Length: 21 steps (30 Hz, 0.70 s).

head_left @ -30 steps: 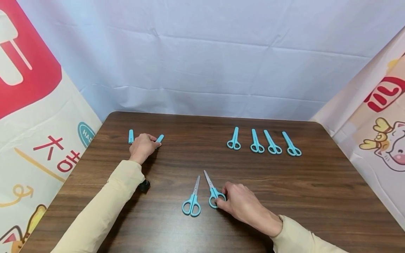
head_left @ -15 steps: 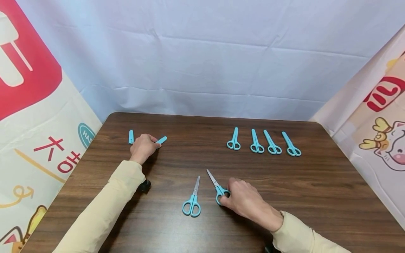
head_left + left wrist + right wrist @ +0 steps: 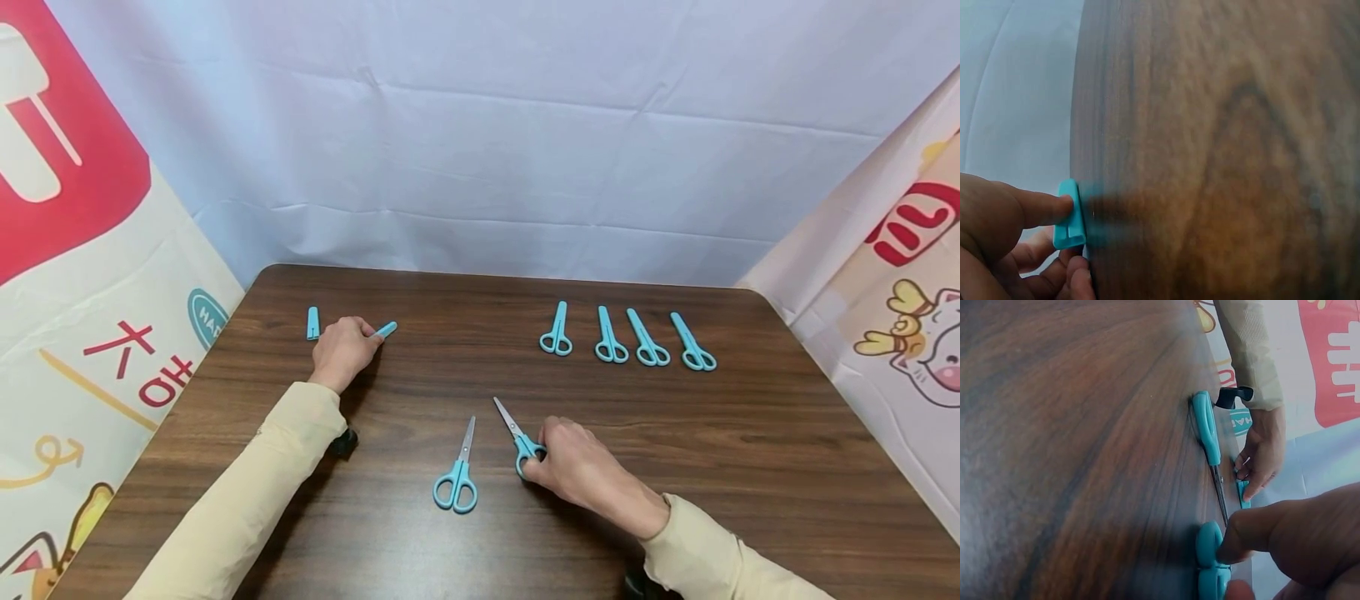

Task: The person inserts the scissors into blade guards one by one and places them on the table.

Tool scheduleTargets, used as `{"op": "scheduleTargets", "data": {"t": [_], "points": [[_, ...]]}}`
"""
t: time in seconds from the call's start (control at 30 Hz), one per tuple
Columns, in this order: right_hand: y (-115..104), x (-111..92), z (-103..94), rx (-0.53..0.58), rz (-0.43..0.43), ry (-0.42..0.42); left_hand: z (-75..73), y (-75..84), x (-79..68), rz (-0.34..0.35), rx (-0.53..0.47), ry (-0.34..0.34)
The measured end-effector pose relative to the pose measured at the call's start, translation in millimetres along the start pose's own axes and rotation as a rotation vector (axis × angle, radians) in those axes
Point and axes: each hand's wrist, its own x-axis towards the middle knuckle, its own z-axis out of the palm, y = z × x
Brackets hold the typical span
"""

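At the far left of the table, my left hand (image 3: 343,350) pinches a turquoise scissors blade cover (image 3: 387,329). In the left wrist view, the thumb presses on this cover (image 3: 1070,212), whose slotted end shows, and the fingers are behind it. A second blade cover (image 3: 312,323) lies just left of that hand. My right hand (image 3: 588,467) holds the turquoise handle of uncovered scissors (image 3: 517,433) by its loops, blades pointing away and slightly left. Another uncovered pair of scissors (image 3: 459,472) lies to their left, touched by neither hand.
Several scissors with covered blades (image 3: 557,329) lie in a row at the back right of the brown wooden table (image 3: 450,367). A pale cloth (image 3: 480,167) hangs behind the table, and printed cloths stand at both sides.
The scissors in my right hand have slid right and a little away from me. The cover in my left hand has turned to point further right.
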Motion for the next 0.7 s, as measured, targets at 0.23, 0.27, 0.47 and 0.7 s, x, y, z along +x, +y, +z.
{"op": "scheduleTargets", "data": {"t": [0.23,0.27,0.47,0.7], "points": [[1,-1,-3.2,-0.014,-0.037,-0.011,-2.1,-3.1,1.1,0.028,-0.039,-0.014],[1,-1,-3.5,-0.014,-0.043,-0.008,-3.3,-3.5,1.4,0.034,-0.064,-0.021],[3,-1,-2.3,-0.012,-0.064,0.019,-10.5,-7.3,0.1,0.011,-0.338,-0.128],[5,5,-4.4,0.015,-0.044,-0.031,-12.2,-7.7,-4.6,-0.054,-0.692,-0.31]]}}
